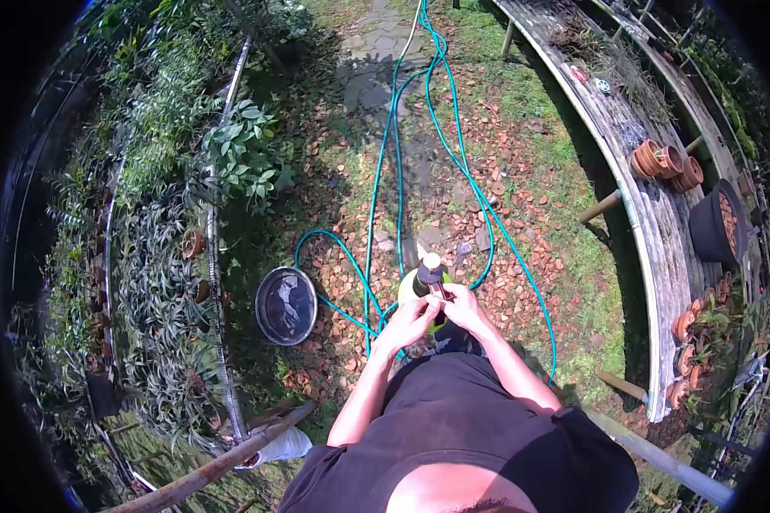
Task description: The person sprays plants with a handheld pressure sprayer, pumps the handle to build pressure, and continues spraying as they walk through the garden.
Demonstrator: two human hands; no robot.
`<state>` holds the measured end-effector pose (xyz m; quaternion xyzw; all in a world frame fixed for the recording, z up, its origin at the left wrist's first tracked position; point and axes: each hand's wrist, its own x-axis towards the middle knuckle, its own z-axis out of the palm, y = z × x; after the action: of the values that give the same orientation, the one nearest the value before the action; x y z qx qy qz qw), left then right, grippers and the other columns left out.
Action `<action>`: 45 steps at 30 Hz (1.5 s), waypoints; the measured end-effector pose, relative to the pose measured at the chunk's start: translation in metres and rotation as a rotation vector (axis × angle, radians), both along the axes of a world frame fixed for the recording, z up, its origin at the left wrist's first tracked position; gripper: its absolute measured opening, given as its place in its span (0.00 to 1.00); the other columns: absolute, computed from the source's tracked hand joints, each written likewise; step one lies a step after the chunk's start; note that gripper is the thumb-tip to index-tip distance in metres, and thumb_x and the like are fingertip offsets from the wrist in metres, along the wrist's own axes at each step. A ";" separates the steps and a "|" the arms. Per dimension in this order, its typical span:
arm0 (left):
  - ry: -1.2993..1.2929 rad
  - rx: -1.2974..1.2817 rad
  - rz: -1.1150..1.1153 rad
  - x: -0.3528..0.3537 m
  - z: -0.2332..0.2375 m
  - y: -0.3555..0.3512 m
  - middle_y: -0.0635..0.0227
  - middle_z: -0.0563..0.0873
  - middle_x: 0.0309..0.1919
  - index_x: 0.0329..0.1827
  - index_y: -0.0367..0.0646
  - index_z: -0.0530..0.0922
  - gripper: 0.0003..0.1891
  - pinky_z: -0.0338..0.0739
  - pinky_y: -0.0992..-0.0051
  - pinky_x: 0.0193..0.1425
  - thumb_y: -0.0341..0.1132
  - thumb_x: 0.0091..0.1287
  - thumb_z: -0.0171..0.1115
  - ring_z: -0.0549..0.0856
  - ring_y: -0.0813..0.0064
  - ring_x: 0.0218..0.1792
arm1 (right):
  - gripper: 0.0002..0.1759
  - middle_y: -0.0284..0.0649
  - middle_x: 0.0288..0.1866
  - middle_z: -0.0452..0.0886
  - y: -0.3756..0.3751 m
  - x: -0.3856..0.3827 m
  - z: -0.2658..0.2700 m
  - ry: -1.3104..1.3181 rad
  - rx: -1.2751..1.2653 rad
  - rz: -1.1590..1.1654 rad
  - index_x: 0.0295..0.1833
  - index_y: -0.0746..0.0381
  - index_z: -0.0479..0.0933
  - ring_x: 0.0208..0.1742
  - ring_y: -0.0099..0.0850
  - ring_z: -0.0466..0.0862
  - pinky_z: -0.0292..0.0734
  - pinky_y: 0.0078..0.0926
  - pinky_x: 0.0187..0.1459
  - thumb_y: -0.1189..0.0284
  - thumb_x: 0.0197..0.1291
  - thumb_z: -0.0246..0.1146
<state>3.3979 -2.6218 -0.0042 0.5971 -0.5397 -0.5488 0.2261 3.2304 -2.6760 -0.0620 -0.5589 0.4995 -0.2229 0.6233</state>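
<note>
Both hands meet in front of the body at the lower middle of the head view. My left hand (409,323) is closed, its fingertips pinched at a small reddish-brown piece. My right hand (462,308) is closed too, its fingers on the same small piece from the other side. Just beyond the fingertips stands a bottle-like container (430,272) with a dark upper part, a pale round top and yellow-green sides. Whether either hand touches this container is hard to tell. The small piece is mostly hidden by the fingers.
A teal hose (399,162) loops over brick chips and grass. A round black tub (286,305) lies to the left. Plant-covered benches (231,94) line the left side; a wooden bench (650,282) on the right bears stacked clay pots (659,160) and a black pot (717,224).
</note>
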 end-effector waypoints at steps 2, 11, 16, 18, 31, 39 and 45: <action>0.004 0.028 0.068 0.023 -0.013 -0.050 0.55 0.88 0.46 0.56 0.32 0.80 0.26 0.76 0.67 0.57 0.52 0.78 0.52 0.84 0.70 0.48 | 0.19 0.35 0.32 0.85 -0.060 0.025 0.004 0.036 0.011 0.055 0.42 0.65 0.83 0.34 0.21 0.80 0.76 0.28 0.37 0.59 0.58 0.73; 0.393 0.010 0.282 0.128 0.010 -0.279 0.60 0.85 0.54 0.62 0.33 0.77 0.30 0.72 0.69 0.66 0.53 0.81 0.42 0.81 0.72 0.57 | 0.18 0.41 0.30 0.83 -0.320 0.139 0.020 0.020 -0.129 0.280 0.43 0.64 0.82 0.33 0.25 0.81 0.75 0.31 0.36 0.59 0.58 0.69; 0.378 0.060 0.277 0.168 -0.040 -0.409 0.63 0.82 0.58 0.66 0.34 0.75 0.28 0.71 0.71 0.67 0.52 0.80 0.47 0.79 0.75 0.59 | 0.15 0.31 0.36 0.84 -0.452 0.173 0.001 0.013 -0.141 0.318 0.49 0.66 0.82 0.37 0.18 0.80 0.76 0.22 0.38 0.67 0.63 0.68; 0.448 0.017 0.224 0.183 -0.055 -0.471 0.63 0.83 0.58 0.67 0.33 0.74 0.28 0.70 0.73 0.67 0.51 0.80 0.48 0.79 0.76 0.59 | 0.14 0.30 0.34 0.83 -0.511 0.186 -0.016 0.094 -0.125 0.300 0.48 0.66 0.82 0.35 0.17 0.79 0.75 0.21 0.37 0.67 0.62 0.68; 0.419 0.044 -0.166 0.308 -0.013 -0.898 0.68 0.84 0.51 0.61 0.36 0.77 0.28 0.72 0.72 0.59 0.55 0.79 0.46 0.79 0.78 0.52 | 0.12 0.28 0.35 0.81 -0.866 0.291 0.017 -0.105 0.024 -0.146 0.46 0.66 0.81 0.37 0.16 0.76 0.72 0.20 0.39 0.68 0.67 0.66; 0.255 -0.048 0.153 0.370 -0.025 -1.135 0.69 0.85 0.41 0.57 0.36 0.78 0.22 0.76 0.75 0.50 0.48 0.76 0.57 0.80 0.81 0.43 | 0.15 0.34 0.41 0.85 -1.130 0.364 0.015 -0.065 -0.074 0.039 0.55 0.67 0.80 0.42 0.19 0.81 0.78 0.23 0.47 0.71 0.66 0.65; 0.584 -0.235 0.415 0.415 0.004 -1.311 0.74 0.82 0.33 0.54 0.37 0.76 0.13 0.76 0.80 0.40 0.36 0.74 0.61 0.80 0.85 0.33 | 0.18 0.46 0.41 0.89 -1.329 0.422 0.098 -0.028 -0.173 0.273 0.54 0.67 0.80 0.43 0.32 0.89 0.81 0.32 0.49 0.69 0.61 0.64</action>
<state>3.8133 -3.9325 -0.0003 0.4821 -0.3796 -0.5726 0.5437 3.6528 -4.0049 0.0361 -0.6698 0.3892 -0.1860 0.6044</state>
